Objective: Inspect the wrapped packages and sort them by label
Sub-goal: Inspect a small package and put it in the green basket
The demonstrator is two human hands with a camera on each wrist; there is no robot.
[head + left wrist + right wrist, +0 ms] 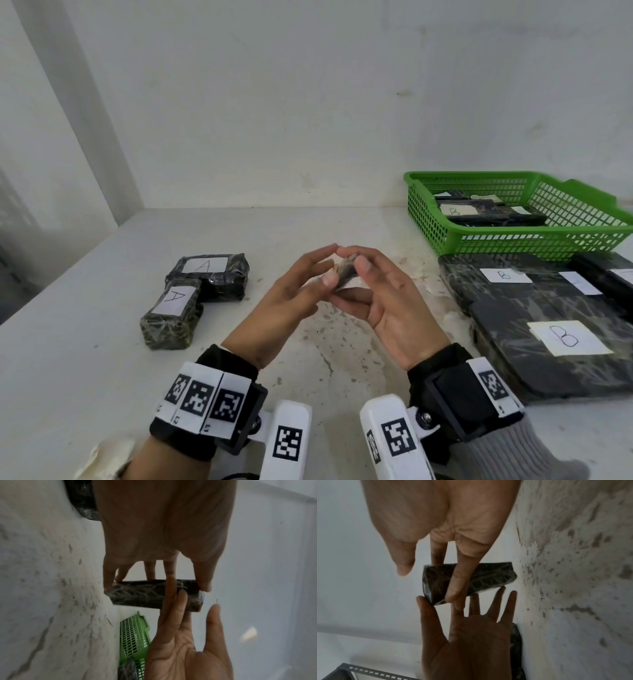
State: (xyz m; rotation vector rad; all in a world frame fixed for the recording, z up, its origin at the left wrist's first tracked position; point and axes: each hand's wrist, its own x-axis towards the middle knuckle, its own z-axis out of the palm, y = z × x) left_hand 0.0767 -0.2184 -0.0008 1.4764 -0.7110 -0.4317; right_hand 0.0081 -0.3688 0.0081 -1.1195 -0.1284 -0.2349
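Head view, held package: a small dark wrapped package [343,274] is up off the table [102,342], between both hands at centre; its label cannot be seen.
Head view, left hand: the left hand [291,301] meets the package with thumb and fingertips, fingers nearly straight.
Head view, right hand: the right hand [387,301] holds the package from the other side, thumb on top, fingers curved beneath.
Head view, sorted A group: two wrapped packages marked A [191,291] lie touching on the table, left of the hands.
Head view, B group: flat dark packages marked B [548,325] lie on the table to the right, well apart from the A group.
Head view, basket: a green basket [479,236] stands behind the B packages at the wall, with more dark packages inside, one marked B.

Left wrist view, grip: the left hand [164,527] has its fingertips on the long edge of the package [147,595] and the thumb at its end.
Left wrist view, opposite hand: the right hand [185,649] lays near-straight fingers across the package face; its thumb stands clear of it.
Left wrist view, basket: the green basket [133,632] shows beyond.

Right wrist view, grip: the right hand [447,520] presses one finger over the package [488,577], thumb not touching.
Right wrist view, opposite hand: the left hand [467,642] is spread, fingertips at the package's lower edge.
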